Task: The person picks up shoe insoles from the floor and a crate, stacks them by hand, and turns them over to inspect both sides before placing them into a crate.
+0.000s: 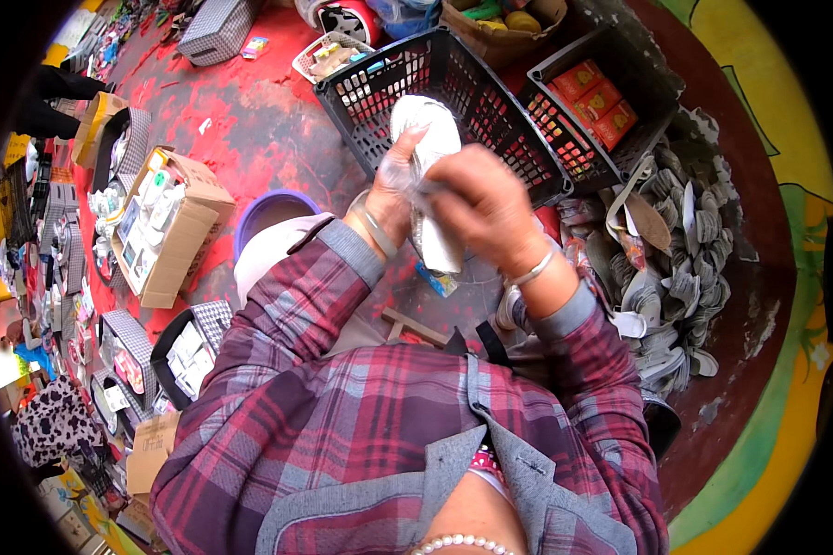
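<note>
Beaded necklace, left hand, thumb across white bundle, right hand overlapping it

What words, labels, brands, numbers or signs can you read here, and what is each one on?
Nothing I can quote reliably:
Red boxes: print too small to make out.
Brown cardboard piece at lower left: faint marks, too small.
Blue packet on the floor: too small.
White bundle in the left hand: no lettering seen, partly covered.

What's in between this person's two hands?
The head view shows a long white bundle between them, held in the left hand. The right hand is blurred, so its grip is unclear.
</note>
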`<act>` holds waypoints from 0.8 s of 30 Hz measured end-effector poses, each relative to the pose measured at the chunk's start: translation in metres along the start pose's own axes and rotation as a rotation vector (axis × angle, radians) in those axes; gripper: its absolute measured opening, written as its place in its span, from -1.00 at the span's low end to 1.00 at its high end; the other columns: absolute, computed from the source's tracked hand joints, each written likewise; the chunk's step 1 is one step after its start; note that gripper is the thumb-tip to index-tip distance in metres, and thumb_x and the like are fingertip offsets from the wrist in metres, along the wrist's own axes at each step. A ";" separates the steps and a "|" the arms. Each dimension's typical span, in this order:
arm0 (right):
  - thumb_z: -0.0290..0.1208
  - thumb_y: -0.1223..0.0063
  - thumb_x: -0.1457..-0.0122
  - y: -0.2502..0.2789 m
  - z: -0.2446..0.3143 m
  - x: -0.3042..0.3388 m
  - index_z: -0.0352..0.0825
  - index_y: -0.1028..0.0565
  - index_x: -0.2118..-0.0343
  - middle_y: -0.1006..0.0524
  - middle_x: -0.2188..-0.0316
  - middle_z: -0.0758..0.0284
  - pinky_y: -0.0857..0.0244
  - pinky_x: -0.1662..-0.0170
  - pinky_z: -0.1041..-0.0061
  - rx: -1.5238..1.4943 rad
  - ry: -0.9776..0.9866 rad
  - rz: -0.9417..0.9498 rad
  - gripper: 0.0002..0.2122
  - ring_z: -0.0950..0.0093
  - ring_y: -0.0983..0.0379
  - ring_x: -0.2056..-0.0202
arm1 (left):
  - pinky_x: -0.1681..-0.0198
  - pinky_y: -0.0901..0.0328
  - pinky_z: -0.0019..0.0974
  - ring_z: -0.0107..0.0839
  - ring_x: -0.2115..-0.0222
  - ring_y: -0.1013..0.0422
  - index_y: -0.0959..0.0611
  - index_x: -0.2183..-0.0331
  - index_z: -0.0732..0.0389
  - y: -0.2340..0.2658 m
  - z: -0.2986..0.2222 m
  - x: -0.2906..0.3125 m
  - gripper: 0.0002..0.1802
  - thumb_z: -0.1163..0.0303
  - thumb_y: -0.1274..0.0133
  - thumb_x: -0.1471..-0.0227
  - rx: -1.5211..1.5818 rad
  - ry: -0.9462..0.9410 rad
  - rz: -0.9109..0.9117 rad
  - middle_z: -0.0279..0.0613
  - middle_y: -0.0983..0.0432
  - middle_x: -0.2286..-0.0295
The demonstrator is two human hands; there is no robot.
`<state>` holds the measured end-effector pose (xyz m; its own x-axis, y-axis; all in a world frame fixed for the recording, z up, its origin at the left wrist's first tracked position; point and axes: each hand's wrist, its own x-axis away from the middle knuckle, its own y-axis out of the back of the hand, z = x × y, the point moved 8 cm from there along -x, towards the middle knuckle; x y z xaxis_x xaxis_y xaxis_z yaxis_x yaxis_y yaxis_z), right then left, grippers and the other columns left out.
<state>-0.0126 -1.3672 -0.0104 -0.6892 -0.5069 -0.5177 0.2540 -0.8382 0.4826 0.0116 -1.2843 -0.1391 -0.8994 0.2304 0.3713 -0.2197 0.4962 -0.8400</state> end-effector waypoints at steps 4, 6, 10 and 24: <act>-0.60 -0.12 0.15 -0.026 0.031 0.025 -0.29 -0.49 0.38 -0.44 0.41 0.28 -0.27 0.29 0.39 -0.063 0.106 0.208 -0.80 0.27 -0.38 0.37 | 0.43 -0.39 -0.23 -0.26 0.49 -0.42 -0.44 0.22 0.19 0.016 -0.005 0.000 -0.42 -0.01 -0.15 0.21 0.060 0.060 -0.122 -0.11 -0.43 0.47; -0.60 -0.13 0.15 -0.024 0.032 0.027 -0.29 -0.49 0.39 -0.45 0.42 0.28 -0.28 0.31 0.40 -0.009 0.128 0.184 -0.81 0.27 -0.39 0.38 | 0.43 -0.38 -0.26 -0.28 0.48 -0.42 -0.44 0.22 0.19 0.012 -0.007 0.000 -0.43 -0.02 -0.13 0.19 0.101 0.071 -0.088 -0.12 -0.44 0.44; -0.59 -0.08 0.14 -0.003 0.014 0.014 -0.28 -0.46 0.43 -0.45 0.45 0.30 -0.32 0.35 0.39 0.221 0.180 -0.008 -0.85 0.27 -0.39 0.41 | 0.36 -0.38 -0.28 -0.34 0.44 -0.44 -0.50 0.27 0.19 0.002 0.022 0.003 -0.56 0.02 0.00 0.04 -0.007 0.115 -0.024 -0.17 -0.50 0.42; -0.59 -0.01 0.10 0.037 -0.020 0.002 -0.23 -0.44 0.44 -0.44 0.48 0.33 -0.33 0.39 0.43 0.575 0.121 -0.198 -0.86 0.32 -0.40 0.40 | 0.32 -0.48 -0.18 -0.26 0.40 -0.52 -0.42 0.05 0.24 -0.009 0.048 0.017 -0.44 -0.01 0.05 -0.08 -0.016 0.314 0.293 -0.04 -0.53 0.32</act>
<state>0.0091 -1.4035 -0.0078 -0.5957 -0.4004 -0.6963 -0.2999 -0.6933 0.6553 -0.0195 -1.3253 -0.1440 -0.7636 0.6060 0.2228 0.0358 0.3842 -0.9226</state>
